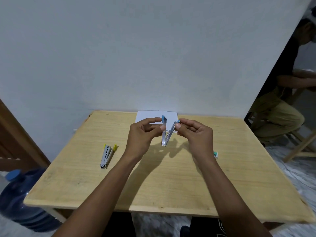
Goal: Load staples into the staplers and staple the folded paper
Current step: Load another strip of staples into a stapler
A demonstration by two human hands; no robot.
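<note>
Above the wooden table (153,182) I hold a blue-tipped metal stapler (166,135), swung open into a V with its hinge pointing down. My left hand (143,134) pinches the left arm of the stapler near its blue end. My right hand (195,134) pinches the right arm near its blue tip. Behind the stapler a white folded paper (145,116) lies flat at the table's far edge. A second stapler with yellow tips (107,155) lies partly open on the table's left side. A small staple box (215,154) sits on the right, partly hidden by my right wrist.
A white wall stands right behind the table. A large blue water bottle (22,199) stands on the floor by the table's left front corner. A seated person (280,106) and a wooden stool are at the far right.
</note>
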